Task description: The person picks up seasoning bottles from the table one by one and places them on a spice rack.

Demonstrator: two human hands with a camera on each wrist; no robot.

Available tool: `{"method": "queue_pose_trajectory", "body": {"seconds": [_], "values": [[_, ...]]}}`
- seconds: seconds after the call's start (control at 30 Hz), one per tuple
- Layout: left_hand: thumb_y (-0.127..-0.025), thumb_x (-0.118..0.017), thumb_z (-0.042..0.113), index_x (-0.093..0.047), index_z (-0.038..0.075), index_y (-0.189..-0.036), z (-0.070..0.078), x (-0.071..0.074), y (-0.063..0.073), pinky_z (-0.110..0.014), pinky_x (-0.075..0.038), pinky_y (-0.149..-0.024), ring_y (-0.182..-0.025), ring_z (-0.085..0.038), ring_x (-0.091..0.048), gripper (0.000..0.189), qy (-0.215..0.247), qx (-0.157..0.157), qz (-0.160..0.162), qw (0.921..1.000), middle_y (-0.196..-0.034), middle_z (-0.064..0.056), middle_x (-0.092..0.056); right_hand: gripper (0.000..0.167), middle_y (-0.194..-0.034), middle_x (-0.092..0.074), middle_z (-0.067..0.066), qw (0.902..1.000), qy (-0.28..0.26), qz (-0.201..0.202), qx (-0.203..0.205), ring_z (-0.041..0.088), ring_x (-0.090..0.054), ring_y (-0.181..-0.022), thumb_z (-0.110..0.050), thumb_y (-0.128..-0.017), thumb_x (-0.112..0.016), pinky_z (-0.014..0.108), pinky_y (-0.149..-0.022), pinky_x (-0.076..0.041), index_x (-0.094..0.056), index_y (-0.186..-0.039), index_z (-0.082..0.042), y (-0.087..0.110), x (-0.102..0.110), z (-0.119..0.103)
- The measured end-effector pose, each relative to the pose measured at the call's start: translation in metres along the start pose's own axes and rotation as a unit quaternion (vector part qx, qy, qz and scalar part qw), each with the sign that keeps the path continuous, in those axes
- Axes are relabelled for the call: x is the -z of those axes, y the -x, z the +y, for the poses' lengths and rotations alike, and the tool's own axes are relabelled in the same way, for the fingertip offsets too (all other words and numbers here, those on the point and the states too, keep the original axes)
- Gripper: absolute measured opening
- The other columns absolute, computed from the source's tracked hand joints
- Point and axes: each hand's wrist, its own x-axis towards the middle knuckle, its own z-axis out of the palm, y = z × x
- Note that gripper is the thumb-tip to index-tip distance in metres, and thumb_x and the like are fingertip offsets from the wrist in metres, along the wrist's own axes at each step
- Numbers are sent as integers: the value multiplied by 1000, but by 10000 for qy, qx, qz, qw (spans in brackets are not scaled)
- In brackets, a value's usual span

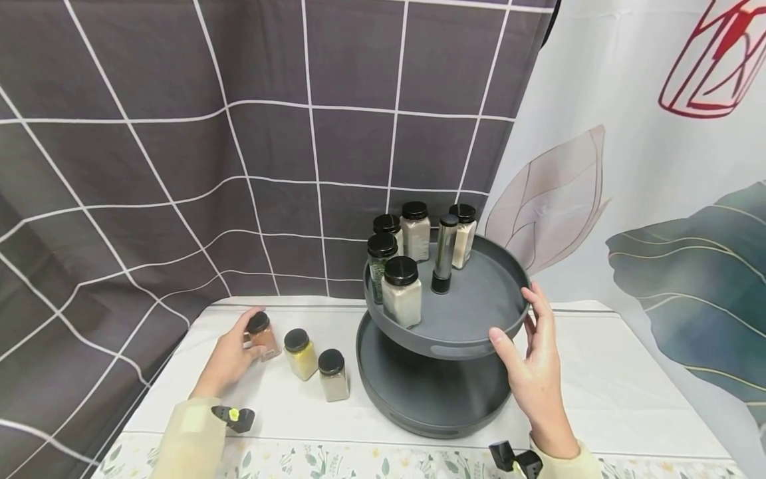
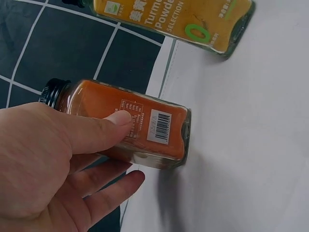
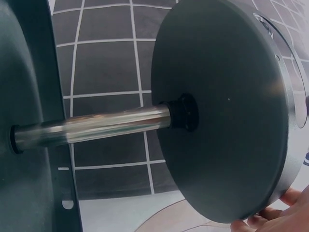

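Note:
My left hand [image 1: 230, 359] pinches a spice jar [image 2: 130, 121] of orange-red powder with a black lid, thumb across its label. The jar tilts; whether its base touches the table I cannot tell. Beside it stand a yellow turmeric powder jar [image 1: 302, 356] and a jar of pale powder [image 1: 334, 379]. With thumb and fingertips, my right hand [image 1: 535, 366] holds the rim of the upper tray [image 1: 473, 313] of a dark grey two-tier turntable. Several black-lidded jars, including a white one [image 1: 402, 296], and a slim metallic grinder [image 1: 445, 256] stand on that tray.
The lower tray [image 1: 437, 402] sits on the white table cover [image 1: 616, 379]. A shiny metal post [image 3: 96, 128] joins the two tiers. Behind hang a dark grid-patterned cloth [image 1: 353, 140] and a pale leaf-print cloth [image 1: 646, 199].

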Motion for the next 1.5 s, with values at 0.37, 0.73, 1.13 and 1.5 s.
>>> {"method": "queue_pose_trajectory", "body": {"seconds": [0.37,0.73,1.13,1.5], "values": [[-89,-70,1,-30,13,-155,0,0,1,-67,-49,-91,-118,-56,-55,79,-25,13,59,10000,-142,-34,-48,61,-164,-22,11,9996,64,63,279,22,-24,-151,5,-92,-59,19,-117,-26,-38,-148,2,1,-1,3],[-86,-73,-1,-32,8,-154,3,-1,4,-60,-52,-93,-116,-52,-59,80,-62,-234,379,9990,-136,-32,-54,44,-160,-35,9,9983,440,358,142,17,-34,-146,-2,-101,-53,20,-115,-32,-47,-144,1,0,2,2],[-86,-74,1,-30,8,-156,14,8,6,-56,-54,-92,-113,-52,-61,83,-130,-289,721,9969,-130,-33,-59,37,-157,-41,2,9954,765,537,231,14,-38,-144,-7,-105,-46,16,-112,-33,-52,-140,-1,0,1,4],[-89,-71,0,-29,11,-158,36,21,12,-62,-54,-87,-109,-52,-62,81,-110,-606,1206,9908,-132,-36,-55,35,-152,-47,6,9948,724,673,249,17,-41,-142,-3,-103,-50,17,-112,-35,-58,-136,0,-2,2,4]]}}
